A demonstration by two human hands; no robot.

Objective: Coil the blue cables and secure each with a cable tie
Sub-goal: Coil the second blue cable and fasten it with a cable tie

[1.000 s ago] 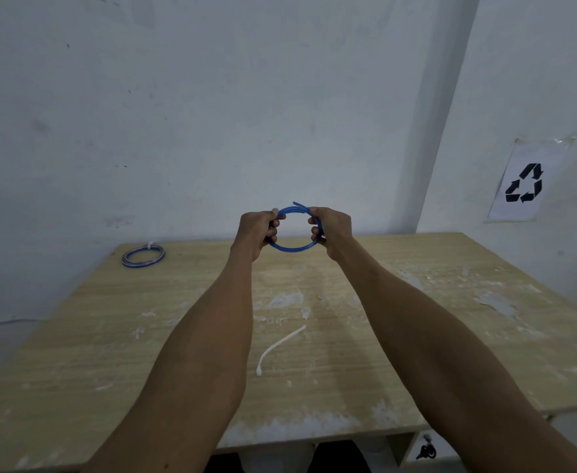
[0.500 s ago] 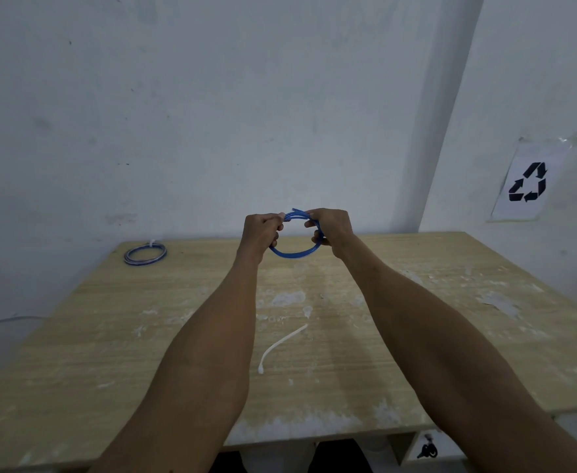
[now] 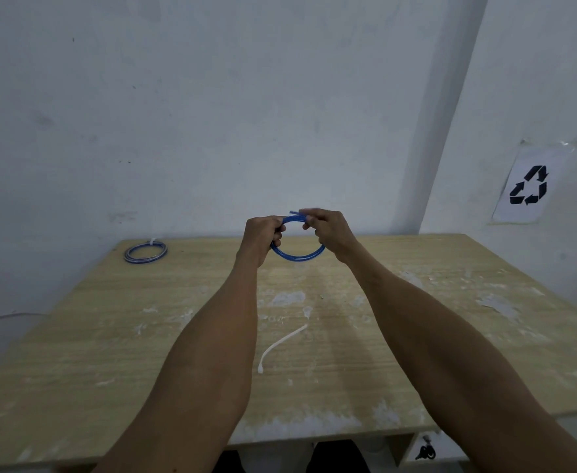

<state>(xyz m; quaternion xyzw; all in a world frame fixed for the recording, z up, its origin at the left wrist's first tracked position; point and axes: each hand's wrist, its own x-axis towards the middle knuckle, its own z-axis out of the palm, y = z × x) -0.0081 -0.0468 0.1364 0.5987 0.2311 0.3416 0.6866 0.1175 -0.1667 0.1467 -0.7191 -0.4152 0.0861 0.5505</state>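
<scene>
Above the far middle of the wooden table (image 3: 450, 353) I hold a blue cable coil (image 3: 297, 257) upright as a small ring. My left hand (image 3: 261, 233) grips the ring's left side with curled fingers. At the top right of the ring my right hand (image 3: 329, 230) pinches it, where a short cable end sticks out. A loose white cable tie (image 3: 282, 346) lies on the table below my arms. A second blue coil (image 3: 145, 252), bound with a white tie, lies flat at the table's far left corner.
The table stands against a white wall, its top smeared with white patches. A paper recycling sign (image 3: 529, 186) hangs on the right wall. A key (image 3: 425, 450) hangs under the table's front edge at the right.
My right hand has shifted up along the ring to its top, toward my left hand. The coil stays held in the same place above the table.
</scene>
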